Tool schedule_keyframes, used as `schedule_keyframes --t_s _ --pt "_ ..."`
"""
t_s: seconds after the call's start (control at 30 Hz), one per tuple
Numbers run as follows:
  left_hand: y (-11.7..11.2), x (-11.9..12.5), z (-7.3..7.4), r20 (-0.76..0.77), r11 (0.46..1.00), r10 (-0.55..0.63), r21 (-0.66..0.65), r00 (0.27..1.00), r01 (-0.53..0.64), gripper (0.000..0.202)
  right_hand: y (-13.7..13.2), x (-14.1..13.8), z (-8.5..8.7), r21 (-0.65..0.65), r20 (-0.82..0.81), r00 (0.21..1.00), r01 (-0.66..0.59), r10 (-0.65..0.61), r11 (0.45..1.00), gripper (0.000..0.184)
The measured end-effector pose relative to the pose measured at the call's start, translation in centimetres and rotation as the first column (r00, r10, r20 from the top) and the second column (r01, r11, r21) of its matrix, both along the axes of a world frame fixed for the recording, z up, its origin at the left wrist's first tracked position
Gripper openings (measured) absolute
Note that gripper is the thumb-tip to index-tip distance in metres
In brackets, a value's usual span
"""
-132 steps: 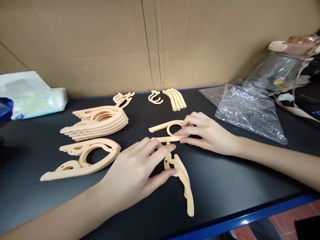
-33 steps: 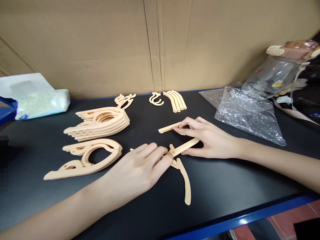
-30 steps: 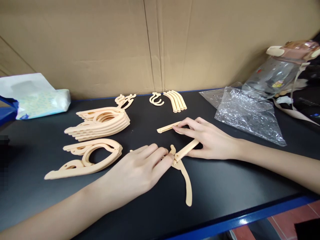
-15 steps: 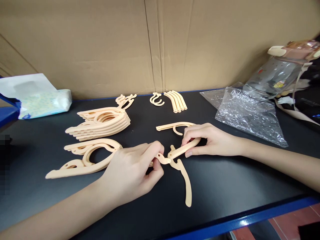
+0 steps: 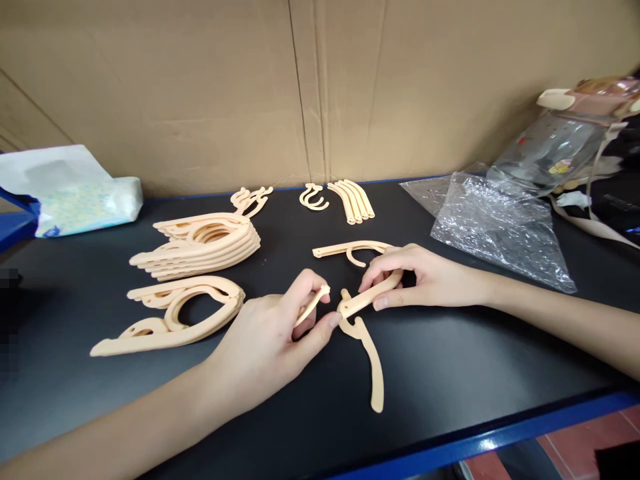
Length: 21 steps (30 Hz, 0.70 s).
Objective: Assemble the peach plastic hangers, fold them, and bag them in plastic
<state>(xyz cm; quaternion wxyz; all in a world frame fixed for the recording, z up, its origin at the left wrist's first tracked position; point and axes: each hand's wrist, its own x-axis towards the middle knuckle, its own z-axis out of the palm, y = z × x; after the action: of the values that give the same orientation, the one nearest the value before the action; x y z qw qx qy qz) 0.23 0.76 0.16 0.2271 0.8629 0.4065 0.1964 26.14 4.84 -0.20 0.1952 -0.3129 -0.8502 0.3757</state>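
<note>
My right hand (image 5: 417, 275) clamps the frame (image 5: 366, 299); my left hand (image 5: 270, 333), left of it, a strip (image 5: 311, 307); joining, seemingly; aligning needed next.

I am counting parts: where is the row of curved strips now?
In the head view, the curved strips lie at the back of the table, just right of the small hooks.

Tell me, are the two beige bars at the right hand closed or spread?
Spread: dark table shows between the upper bar and lower bar. The right hand hides any joint between them.
</note>
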Motion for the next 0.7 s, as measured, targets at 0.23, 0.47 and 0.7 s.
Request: schedule_keyframes --t_s 0.23,0.47,0.7 --pt "-0.14 -0.24 0.36 -0.049 0.985 -0.069 0.156 0.996 0.076 0.021 0.12 0.04 0.13 -0.003 -0.004 0.999 -0.042 0.042 0.999 0.029" --pt "-0.39 -0.04 0.32 -0.031 0.966 -0.125 0.224 0.992 0.129 0.023 0.31 0.27 0.06 -0.033 -0.011 0.999 -0.045 0.045 0.998 0.027" --pt "-0.06 0.32 0.2 -0.131 0.959 -0.135 0.23 0.982 0.163 0.022 0.54 0.45 0.14 -0.028 0.007 0.997 -0.073 0.074 0.997 0.028"
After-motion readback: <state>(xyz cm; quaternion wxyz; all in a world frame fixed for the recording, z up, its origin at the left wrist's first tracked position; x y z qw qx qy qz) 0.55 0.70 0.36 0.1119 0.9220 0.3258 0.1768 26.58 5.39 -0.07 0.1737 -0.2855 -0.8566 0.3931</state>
